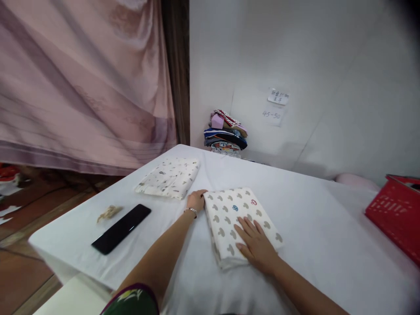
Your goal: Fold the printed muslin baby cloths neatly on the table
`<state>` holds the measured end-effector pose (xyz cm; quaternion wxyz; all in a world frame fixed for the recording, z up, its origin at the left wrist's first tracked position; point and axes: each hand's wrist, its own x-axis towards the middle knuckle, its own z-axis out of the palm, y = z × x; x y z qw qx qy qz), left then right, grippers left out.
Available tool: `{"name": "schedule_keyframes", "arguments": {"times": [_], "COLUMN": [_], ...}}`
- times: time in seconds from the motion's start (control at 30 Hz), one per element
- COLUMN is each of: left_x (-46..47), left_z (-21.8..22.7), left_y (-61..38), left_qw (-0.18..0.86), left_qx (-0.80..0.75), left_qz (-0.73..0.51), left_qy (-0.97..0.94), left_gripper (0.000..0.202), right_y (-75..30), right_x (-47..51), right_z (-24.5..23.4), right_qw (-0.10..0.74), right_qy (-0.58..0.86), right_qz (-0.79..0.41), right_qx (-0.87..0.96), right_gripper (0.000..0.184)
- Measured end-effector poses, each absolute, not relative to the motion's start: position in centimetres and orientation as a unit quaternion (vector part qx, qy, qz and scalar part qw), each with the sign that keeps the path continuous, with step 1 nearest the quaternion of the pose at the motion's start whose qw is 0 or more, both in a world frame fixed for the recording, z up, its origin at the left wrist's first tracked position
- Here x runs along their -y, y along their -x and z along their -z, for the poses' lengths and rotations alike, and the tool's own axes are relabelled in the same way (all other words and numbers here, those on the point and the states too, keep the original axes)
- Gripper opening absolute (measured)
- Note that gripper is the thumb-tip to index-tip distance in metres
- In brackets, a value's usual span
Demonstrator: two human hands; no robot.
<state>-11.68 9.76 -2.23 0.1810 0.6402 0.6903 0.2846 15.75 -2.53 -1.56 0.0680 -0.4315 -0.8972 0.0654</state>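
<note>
A white cloth with a grey mushroom print [226, 214] lies folded into a thick rectangle on the white-covered table [315, 223]. One of its mushrooms is blue and one is red. At its far left corner, my left hand [196, 200] has its fingers closed on the edge; the fingertips are partly hidden. My right hand [257, 245] rests flat on top of the cloth, fingers spread. Left of my left hand lies another folded white cloth [170, 177] with a small scattered print.
A long black flat object [122, 228] and a small beige bundle [110, 212] lie on the table's left side. The red basket [397, 214] stands at the right. Behind the table rises a stack of folded fabrics [226, 133] against the wall. A pink curtain [98, 78] hangs at left.
</note>
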Motion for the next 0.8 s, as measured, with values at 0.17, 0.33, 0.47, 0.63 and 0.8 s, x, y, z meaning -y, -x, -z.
{"name": "schedule_keyframes", "arguments": {"times": [0.17,0.33,0.47,0.63,0.8], "left_x": [-10.3,-8.5,-5.9,-4.6,-4.7], "left_z": [1.8,0.0,0.0,2.2,2.5], "left_y": [12.4,9.6,5.2,3.6,4.0], "left_qw": [0.213,0.159,0.036,0.025,0.029], "left_qx": [-0.693,-0.661,-0.599,-0.607,-0.611], "left_qz": [-0.273,-0.294,-0.243,-0.147,-0.152], "left_qy": [-0.632,-0.671,-0.762,-0.781,-0.776], "left_gripper": [0.035,0.044,0.048,0.061,0.059], "right_y": [-15.7,-15.4,-15.1,-16.1,-16.5], "right_x": [2.6,-0.1,-4.7,-7.6,-7.9], "right_z": [0.6,-1.4,-1.8,1.0,2.0], "right_qw": [0.062,0.086,0.114,0.069,0.092], "right_qy": [0.439,0.467,0.539,0.576,0.57], "right_qz": [-0.127,-0.182,-0.08,-0.08,-0.11], "right_qx": [0.887,0.861,0.831,0.81,0.809], "right_gripper": [0.054,0.056,0.06,0.068,0.068]}}
